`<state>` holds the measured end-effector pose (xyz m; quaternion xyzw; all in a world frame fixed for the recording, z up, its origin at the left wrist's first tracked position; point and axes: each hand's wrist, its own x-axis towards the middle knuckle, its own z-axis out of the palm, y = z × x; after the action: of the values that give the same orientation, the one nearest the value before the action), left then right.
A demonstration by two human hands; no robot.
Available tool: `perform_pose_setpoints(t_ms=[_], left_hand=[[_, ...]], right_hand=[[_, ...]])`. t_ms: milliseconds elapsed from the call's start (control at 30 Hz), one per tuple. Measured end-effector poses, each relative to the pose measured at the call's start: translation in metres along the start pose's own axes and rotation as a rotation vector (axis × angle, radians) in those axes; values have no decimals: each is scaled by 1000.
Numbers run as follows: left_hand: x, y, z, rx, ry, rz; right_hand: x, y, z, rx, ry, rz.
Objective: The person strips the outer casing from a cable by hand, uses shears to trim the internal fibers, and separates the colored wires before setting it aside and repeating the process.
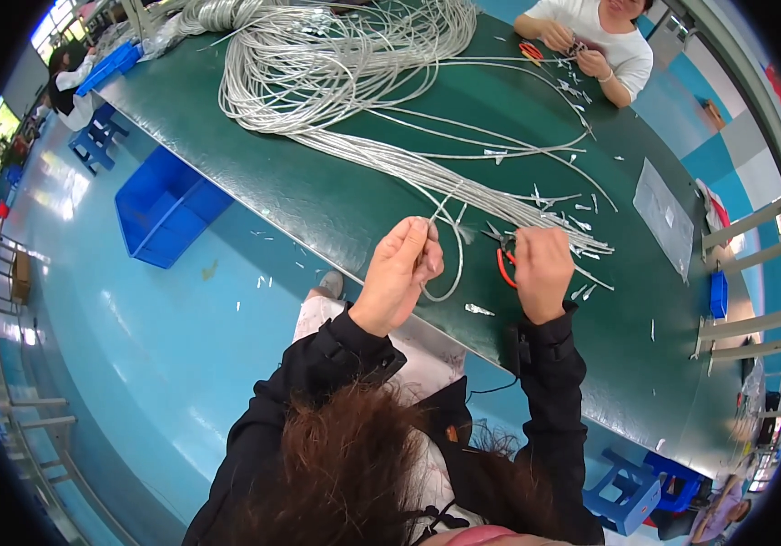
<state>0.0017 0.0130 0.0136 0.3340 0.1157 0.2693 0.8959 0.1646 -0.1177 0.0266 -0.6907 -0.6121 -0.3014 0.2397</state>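
Note:
My left hand point(401, 273) is closed in a pinch on the end of a thin silvery-grey cable point(459, 259), which loops beside it. Over the table, my right hand point(543, 268) is curled into a fist against red-handled wire cutters point(505, 264). Their dark jaws point up and left, apart from the cable; one handle shows and the fist hides the rest. Past both hands runs a long bundle of the same cables point(390, 157), its loose ends spread out at the right.
A big coil of cable point(317, 64) covers the far left of the green table point(590, 364). White scraps point(478, 310) and a clear plastic bag point(666, 218) lie about. Across the table sits a co-worker point(604, 45) near red-handled pliers point(530, 52). A blue bin point(167, 205) stands left of the table.

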Motion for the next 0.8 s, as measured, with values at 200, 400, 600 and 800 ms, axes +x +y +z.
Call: perform_pose_setpoints(t_ms=[200, 400, 600, 800], left_hand=[[-7, -3, 0, -70, -97, -59], [-14, -15, -10, -121, -132, -73], [-20, 9, -24, 362, 50, -54], [-20, 38, -23, 551, -80, 1]], right_hand=[[27, -40, 2, 1389, -201, 876], [22, -62, 24, 1712, -195, 829], [20, -59, 17, 1676, -249, 898], [25, -58, 6, 1532, -680, 809]])
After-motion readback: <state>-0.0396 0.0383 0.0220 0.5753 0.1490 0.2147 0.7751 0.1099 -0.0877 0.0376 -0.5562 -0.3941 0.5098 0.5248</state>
